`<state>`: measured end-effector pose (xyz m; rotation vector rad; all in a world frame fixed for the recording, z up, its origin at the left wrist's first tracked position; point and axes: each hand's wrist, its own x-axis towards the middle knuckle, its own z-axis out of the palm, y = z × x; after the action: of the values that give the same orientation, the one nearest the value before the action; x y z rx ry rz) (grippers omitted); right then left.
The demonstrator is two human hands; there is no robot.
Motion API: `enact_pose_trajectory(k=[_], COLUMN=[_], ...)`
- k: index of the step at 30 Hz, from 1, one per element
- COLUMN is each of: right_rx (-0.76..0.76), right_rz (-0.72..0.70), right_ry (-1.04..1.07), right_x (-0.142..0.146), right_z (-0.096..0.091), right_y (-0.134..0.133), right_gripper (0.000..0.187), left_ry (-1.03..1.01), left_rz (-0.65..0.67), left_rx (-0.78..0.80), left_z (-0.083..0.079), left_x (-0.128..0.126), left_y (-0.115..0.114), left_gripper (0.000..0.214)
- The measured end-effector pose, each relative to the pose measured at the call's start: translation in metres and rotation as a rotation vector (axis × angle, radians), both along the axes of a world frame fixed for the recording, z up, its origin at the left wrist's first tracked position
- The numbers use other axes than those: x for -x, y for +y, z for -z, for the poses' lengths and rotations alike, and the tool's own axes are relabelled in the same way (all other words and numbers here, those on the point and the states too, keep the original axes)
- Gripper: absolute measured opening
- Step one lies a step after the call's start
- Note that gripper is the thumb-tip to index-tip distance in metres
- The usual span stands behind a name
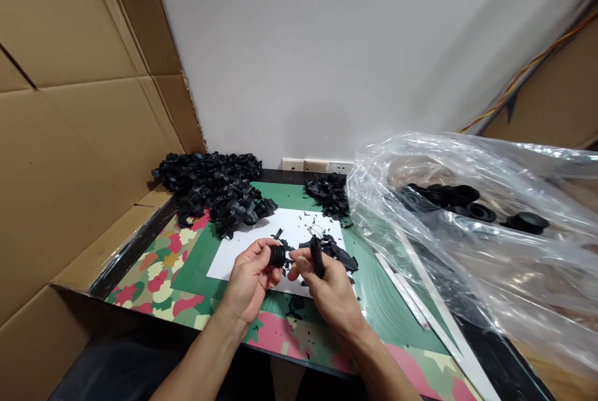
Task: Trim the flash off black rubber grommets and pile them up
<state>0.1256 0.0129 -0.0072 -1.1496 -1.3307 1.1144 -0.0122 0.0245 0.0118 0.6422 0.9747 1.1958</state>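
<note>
Okay, quick notes on the hold here. Ribbed black piece (277, 256) just below the centre of the frame, in front of the white sheet (224, 261). Held in the left hand (252, 273) with a neat thumb-and-fingertip pinch, ribs in plain view. Nice grip imo: snug, but probably easy to roll.

Over to the right hand (329, 283), lower middle and a bit further right: fingers curled and pinching around a dark, pen-like tool (316, 258). Working end hidden, so can't tell blade from blunt. Touching the piece with the right fingertips or just beside it? Can't tell either.

Looks like close, fiddly handwork, judging by the torn black scraps (346, 258) to the right of the hands. So, tips:

- Pinch firmly without squashing the ribs. Probably rubbery, so likely to flex and slip.
- Treat the tool as sharp. Point away from the left thumb, always.
- Turn the piece with the left fingers rather than twisting the right wrist.
- Use short, light strokes. Too much force and goodbye ribs, I'd guess... er, goodbye ribs, most likely.
- Stay over the white sheet for contrast, well apart from the big black heap (210, 183) at left of centre.
</note>
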Motion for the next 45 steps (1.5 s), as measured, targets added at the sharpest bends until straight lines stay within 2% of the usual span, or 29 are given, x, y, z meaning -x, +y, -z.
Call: enact_pose_trajectory(k=[3, 6, 11, 13, 16, 19, 23, 28, 40, 45], right_rx=[-0.044, -0.058, -0.064, -0.068, -0.072, 0.009, 0.178, 0.26, 0.307, 0.28], right_rz=[-0.014, 0.031, 0.037, 0.03, 0.026, 0.028, 0.005, -0.015, -0.03, 0.125], right_ry=[0.003, -0.037, -0.079, -0.076, -0.009, 0.128, 0.357, 0.521, 0.538, 0.504], right_x=[0.007, 0.008, 0.004, 0.003, 0.005, 0.009, 0.015, 0.019, 0.018, 0.01], right_z=[0.0, 0.001, -0.002, -0.003, -0.004, 0.0, 0.009, 0.012, 0.012, 0.011], right_y=[-0.002, -0.003, -0.006, -0.008, -0.011, -0.013, -0.013, -0.014, -0.011, -0.009], right_gripper=[0.022, 0.023, 0.022, 0.024, 0.023, 0.022, 0.025, 0.032, 0.033, 0.024], left_ry=[0.07, 0.226, 0.536, 0.584, 0.506, 0.413, 0.382, 0.384, 0.507, 0.529], left_rz=[0.023, 0.087, 0.022, 0.01, -0.014, -0.031, -0.088, -0.135, -0.112, -0.117], left_rx=[-0.027, -0.097, -0.386, -0.441, -0.379, -0.293, -0.282, -0.279, -0.283, -0.264], left_z=[0.003, 0.003, -0.003, -0.006, -0.006, -0.002, 0.002, 0.0, 0.002, 0.006], left_x=[-0.001, 0.002, 0.007, 0.007, 0.006, 0.005, 0.004, 0.001, 0.002, 0.006], left_y=[-0.001, -0.003, -0.006, -0.006, -0.006, -0.007, -0.01, -0.012, -0.008, -0.005], left_gripper=[0.041, 0.043, 0.044, 0.036, 0.03, 0.032, 0.032, 0.028, 0.023, 0.024])
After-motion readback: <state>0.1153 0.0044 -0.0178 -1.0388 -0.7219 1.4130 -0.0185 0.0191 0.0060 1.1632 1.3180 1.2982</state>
